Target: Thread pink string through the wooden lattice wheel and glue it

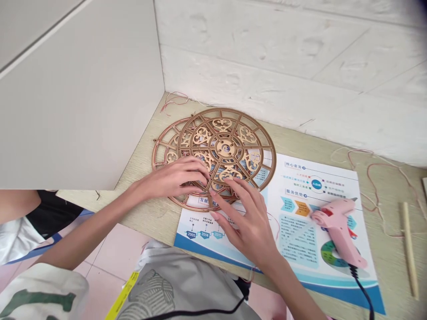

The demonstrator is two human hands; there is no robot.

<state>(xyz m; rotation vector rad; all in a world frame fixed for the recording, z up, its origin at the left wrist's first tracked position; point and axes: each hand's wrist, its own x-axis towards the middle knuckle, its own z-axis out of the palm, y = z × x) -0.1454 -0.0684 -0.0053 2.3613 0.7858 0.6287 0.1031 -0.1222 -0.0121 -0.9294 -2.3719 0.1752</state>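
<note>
A round brown openwork disc [226, 148] with curled ornaments lies over a second, similar disc [163, 142] that shows at its left. My left hand [180, 178] rests on the lower left part of the discs, fingers bent over the rim, their tips partly among the cut-outs. My right hand [245, 218] is at the lower edge, its thumb and fingers spread around thin wire near the rim. Whether either hand pinches the wire is too small to tell. Under the discs is a printed leaflet [267, 271].
On the leaflet's right side lies a pink glue gun [340, 231] with a black cord. A wooden stick [409, 251] and loose thin wires [376, 191] are farther right. A white wall stands behind, a grey panel [83, 98] at left. Part of another person shows at far left.
</note>
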